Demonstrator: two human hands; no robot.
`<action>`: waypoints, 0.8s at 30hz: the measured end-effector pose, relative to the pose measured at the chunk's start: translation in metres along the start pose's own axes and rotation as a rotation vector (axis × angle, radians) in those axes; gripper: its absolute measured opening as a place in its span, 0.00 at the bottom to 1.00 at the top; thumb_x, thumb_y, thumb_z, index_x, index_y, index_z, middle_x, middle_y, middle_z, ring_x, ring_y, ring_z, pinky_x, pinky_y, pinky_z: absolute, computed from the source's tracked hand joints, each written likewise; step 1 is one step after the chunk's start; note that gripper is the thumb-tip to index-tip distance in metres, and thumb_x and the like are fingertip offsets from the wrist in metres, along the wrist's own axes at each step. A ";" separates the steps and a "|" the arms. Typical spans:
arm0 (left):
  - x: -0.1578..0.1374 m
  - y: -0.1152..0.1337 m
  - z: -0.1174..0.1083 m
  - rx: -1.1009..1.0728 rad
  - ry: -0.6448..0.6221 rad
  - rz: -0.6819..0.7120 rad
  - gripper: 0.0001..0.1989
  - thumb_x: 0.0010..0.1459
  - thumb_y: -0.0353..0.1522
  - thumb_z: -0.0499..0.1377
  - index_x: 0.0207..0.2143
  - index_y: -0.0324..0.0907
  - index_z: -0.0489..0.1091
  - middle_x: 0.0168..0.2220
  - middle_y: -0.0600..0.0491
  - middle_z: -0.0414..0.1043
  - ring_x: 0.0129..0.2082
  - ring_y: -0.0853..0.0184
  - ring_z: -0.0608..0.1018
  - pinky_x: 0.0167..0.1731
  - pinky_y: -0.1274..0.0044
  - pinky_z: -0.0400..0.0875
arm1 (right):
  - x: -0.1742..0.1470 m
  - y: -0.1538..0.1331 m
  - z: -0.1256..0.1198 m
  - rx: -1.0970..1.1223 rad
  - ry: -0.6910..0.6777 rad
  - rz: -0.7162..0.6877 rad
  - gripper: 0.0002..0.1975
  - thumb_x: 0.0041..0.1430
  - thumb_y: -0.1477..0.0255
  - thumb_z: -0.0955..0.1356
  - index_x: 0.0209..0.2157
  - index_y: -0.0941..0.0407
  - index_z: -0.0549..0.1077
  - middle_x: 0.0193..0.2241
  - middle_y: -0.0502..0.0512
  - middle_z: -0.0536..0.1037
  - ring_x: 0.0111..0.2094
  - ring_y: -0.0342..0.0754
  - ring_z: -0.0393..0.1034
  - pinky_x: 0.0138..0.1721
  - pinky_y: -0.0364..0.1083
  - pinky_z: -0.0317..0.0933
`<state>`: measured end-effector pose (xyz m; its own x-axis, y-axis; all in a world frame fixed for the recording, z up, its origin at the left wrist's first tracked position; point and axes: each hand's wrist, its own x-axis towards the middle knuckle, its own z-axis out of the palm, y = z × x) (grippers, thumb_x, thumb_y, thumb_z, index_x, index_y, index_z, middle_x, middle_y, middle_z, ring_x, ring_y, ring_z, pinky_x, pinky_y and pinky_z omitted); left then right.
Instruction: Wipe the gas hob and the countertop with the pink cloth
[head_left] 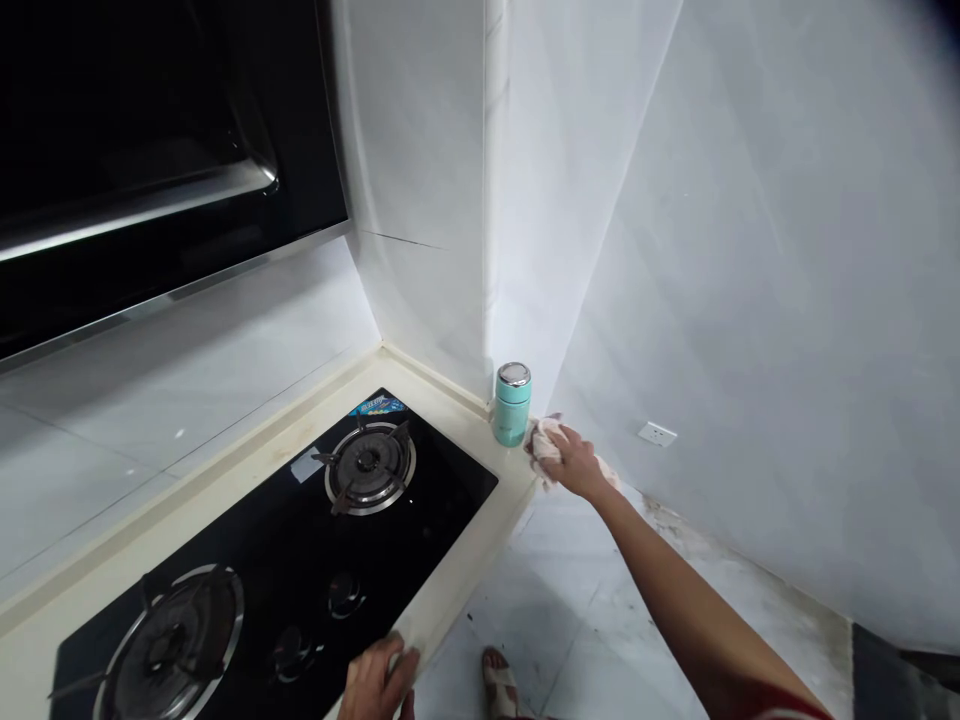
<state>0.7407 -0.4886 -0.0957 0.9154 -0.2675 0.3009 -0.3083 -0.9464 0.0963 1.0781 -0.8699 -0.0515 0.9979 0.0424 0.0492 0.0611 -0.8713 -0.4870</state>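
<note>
My right hand (576, 464) is closed on a crumpled pale pink cloth (551, 440), pressed to the end of the cream countertop (514, 462). Just left of the cloth, a mint-green thermos flask (512, 412) with a silver lid stands upright near the wall. At the bottom of the view my left hand (379, 682) rests at the counter's front edge beside the black gas hob (442, 495). Its fingers are slightly bent and apart, with nothing visible in them; part of this hand is cut off by the frame.
Two burners, the far one (369, 466) and the near one (171, 645), sit on the hob, with control knobs (345, 595) by the front. A black range hood (165, 130) overhangs the left. A socket (658, 433) is on the right wall. One sandalled foot (499, 680) shows on the floor.
</note>
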 end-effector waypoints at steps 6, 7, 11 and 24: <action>0.000 0.005 -0.002 -0.032 -0.001 -0.012 0.23 0.58 0.24 0.53 0.54 0.51 0.69 0.52 0.47 0.72 0.53 0.60 0.73 0.48 0.69 0.70 | -0.031 -0.062 0.019 -0.180 -0.141 -0.047 0.24 0.58 0.61 0.67 0.54 0.54 0.72 0.56 0.65 0.69 0.54 0.65 0.57 0.51 0.58 0.57; -0.001 0.006 -0.003 -0.036 -0.012 -0.027 0.23 0.58 0.24 0.53 0.54 0.51 0.69 0.52 0.48 0.72 0.53 0.60 0.73 0.48 0.68 0.70 | -0.050 -0.073 0.026 -0.178 -0.169 -0.110 0.23 0.58 0.61 0.66 0.53 0.54 0.73 0.54 0.66 0.70 0.53 0.64 0.57 0.50 0.57 0.57; 0.000 0.010 -0.005 -0.043 -0.036 -0.061 0.24 0.58 0.24 0.54 0.55 0.52 0.68 0.53 0.49 0.71 0.52 0.60 0.73 0.49 0.68 0.70 | -0.134 -0.126 0.053 -0.119 -0.334 -0.366 0.21 0.55 0.62 0.69 0.48 0.55 0.74 0.50 0.67 0.72 0.50 0.63 0.60 0.50 0.57 0.57; 0.010 0.018 -0.019 -0.132 0.034 -0.039 0.24 0.53 0.24 0.55 0.53 0.47 0.69 0.49 0.47 0.71 0.48 0.60 0.73 0.44 0.69 0.70 | -0.082 -0.150 0.018 0.434 -0.244 -0.407 0.18 0.56 0.68 0.65 0.49 0.53 0.71 0.44 0.56 0.73 0.44 0.51 0.69 0.46 0.49 0.64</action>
<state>0.7398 -0.5046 -0.0729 0.9189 -0.2223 0.3259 -0.3055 -0.9236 0.2315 0.9877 -0.7337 0.0023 0.8663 0.4824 0.1294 0.3881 -0.4871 -0.7824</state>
